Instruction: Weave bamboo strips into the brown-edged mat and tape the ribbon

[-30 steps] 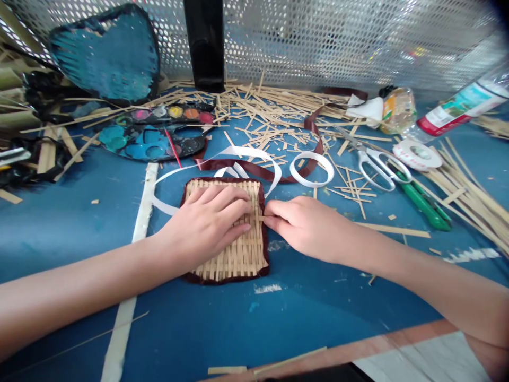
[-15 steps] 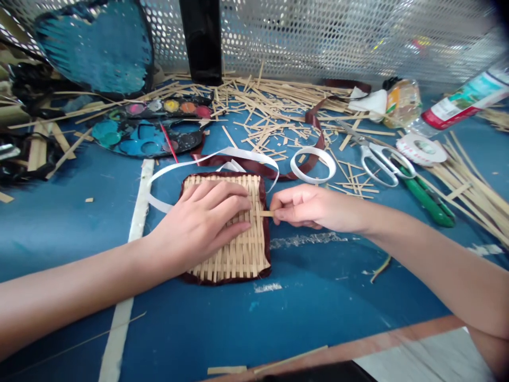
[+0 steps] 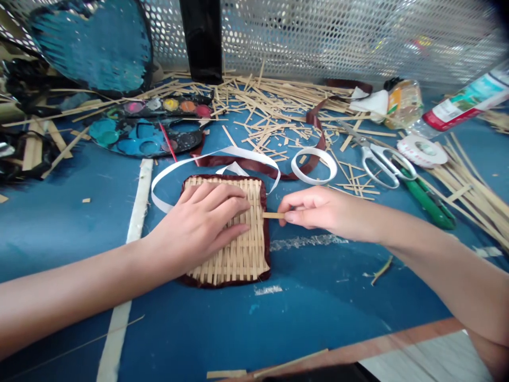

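Observation:
A small square mat (image 3: 242,254) woven of pale bamboo strips, edged in dark red ribbon, lies on the blue table (image 3: 302,302). My left hand (image 3: 199,225) lies flat on it with fingers stretched out, pressing it down. My right hand (image 3: 318,209) is just right of the mat, its fingers pinched on the end of a thin bamboo strip (image 3: 272,215) that sticks out of the mat's right edge.
White ribbon (image 3: 222,158) loops behind the mat, with a roll of it (image 3: 314,165) to the right. Scissors (image 3: 377,159), a green tool (image 3: 429,199), tape (image 3: 422,150) and loose bamboo strips (image 3: 270,106) lie at back. A paint palette (image 3: 151,132) sits back left.
My right hand has drawn to the right, pulling the bamboo strip further out of the mat's edge. My left hand has stayed flat on the mat.

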The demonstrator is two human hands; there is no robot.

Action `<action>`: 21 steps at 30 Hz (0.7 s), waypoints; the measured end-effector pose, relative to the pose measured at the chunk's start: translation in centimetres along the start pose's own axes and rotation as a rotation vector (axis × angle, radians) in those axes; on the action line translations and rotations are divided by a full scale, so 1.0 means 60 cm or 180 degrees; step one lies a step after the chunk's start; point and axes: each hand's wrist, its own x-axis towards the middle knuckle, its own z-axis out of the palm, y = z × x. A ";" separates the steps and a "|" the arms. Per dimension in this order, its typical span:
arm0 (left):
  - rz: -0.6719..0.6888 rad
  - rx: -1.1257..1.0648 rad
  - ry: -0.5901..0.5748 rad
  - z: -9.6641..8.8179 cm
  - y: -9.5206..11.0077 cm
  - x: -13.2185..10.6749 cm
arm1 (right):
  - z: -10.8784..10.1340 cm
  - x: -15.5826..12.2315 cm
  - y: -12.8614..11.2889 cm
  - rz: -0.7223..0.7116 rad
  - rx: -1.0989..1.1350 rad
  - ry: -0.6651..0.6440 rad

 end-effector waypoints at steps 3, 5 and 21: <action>-0.0001 0.0066 -0.0012 0.000 0.001 -0.001 | 0.007 -0.004 -0.009 0.0053 -0.0195 0.0137; -0.0007 0.0100 -0.0003 0.000 0.003 -0.001 | 0.011 -0.008 -0.017 0.0109 -0.0437 0.0277; -0.0072 0.0412 0.0115 0.004 0.008 -0.003 | 0.020 0.003 -0.013 0.0947 0.1477 -0.0556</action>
